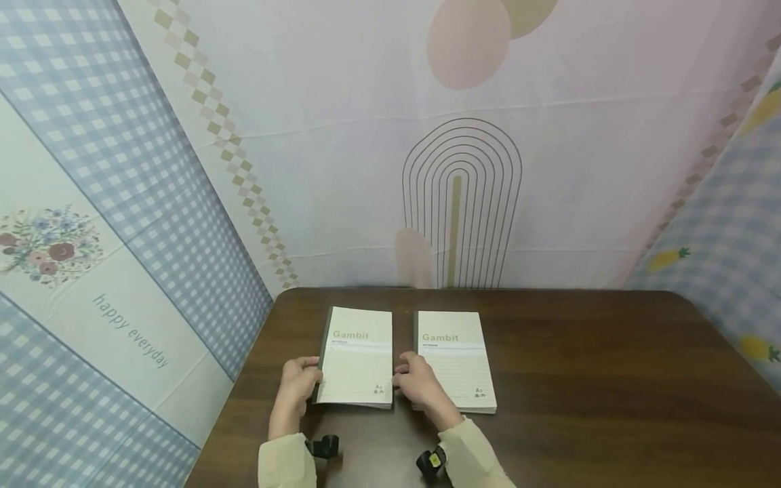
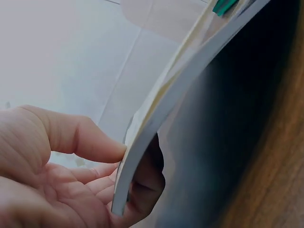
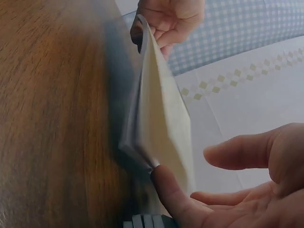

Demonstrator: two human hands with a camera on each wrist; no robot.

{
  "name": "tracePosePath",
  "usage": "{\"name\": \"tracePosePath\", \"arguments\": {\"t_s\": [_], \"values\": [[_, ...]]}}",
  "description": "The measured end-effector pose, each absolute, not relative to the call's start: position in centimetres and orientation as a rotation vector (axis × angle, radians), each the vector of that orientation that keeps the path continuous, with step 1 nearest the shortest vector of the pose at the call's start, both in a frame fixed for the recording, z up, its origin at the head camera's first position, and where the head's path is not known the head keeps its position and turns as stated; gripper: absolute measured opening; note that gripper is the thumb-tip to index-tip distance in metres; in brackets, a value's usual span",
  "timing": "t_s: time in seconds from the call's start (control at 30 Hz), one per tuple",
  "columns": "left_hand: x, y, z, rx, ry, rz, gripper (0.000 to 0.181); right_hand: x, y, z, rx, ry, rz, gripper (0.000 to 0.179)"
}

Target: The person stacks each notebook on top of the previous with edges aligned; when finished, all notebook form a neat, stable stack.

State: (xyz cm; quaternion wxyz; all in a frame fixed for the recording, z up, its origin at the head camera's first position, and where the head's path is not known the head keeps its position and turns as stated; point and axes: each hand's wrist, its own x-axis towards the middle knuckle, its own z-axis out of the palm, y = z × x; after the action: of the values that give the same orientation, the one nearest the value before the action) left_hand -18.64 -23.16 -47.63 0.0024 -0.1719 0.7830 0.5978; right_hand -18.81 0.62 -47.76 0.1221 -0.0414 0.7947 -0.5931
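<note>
The left cream notebook (image 1: 356,369), marked "Gambit" and with a dark spine, is tilted slightly above the table. My left hand (image 1: 295,383) pinches its spine edge, thumb on the cover and fingers underneath, as the left wrist view shows on the bent notebook (image 2: 156,102). My right hand (image 1: 422,385) is at its opposite edge. In the right wrist view a fingertip (image 3: 164,178) touches the lower edge of the notebook (image 3: 175,114), while the thumb stands apart from it. A second, similar notebook (image 1: 457,369) lies to the right, partly covered by my right hand.
The dark brown wooden table (image 1: 598,379) extends far to the right. A patterned white cloth (image 1: 342,190) hangs behind it. Blue checked cloth (image 1: 201,224) hangs on the left, and pineapple-printed cloth (image 1: 726,237) on the right.
</note>
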Motion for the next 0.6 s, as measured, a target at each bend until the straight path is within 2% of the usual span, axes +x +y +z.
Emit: {"name": "tracePosePath", "arguments": {"t_s": [0.27, 0.6], "values": [[-18.53, -23.26, -46.85, -0.526, 2.383, 1.951, 0.055, -19.21, 0.21, -47.72, -0.136, 2.344, -1.663, 0.05], [-18.49, -23.21, -47.01, -0.489, 2.393, 1.949, 0.054, -19.2, 0.44, -47.5, -0.119, 2.227, -1.853, 0.046]]}}
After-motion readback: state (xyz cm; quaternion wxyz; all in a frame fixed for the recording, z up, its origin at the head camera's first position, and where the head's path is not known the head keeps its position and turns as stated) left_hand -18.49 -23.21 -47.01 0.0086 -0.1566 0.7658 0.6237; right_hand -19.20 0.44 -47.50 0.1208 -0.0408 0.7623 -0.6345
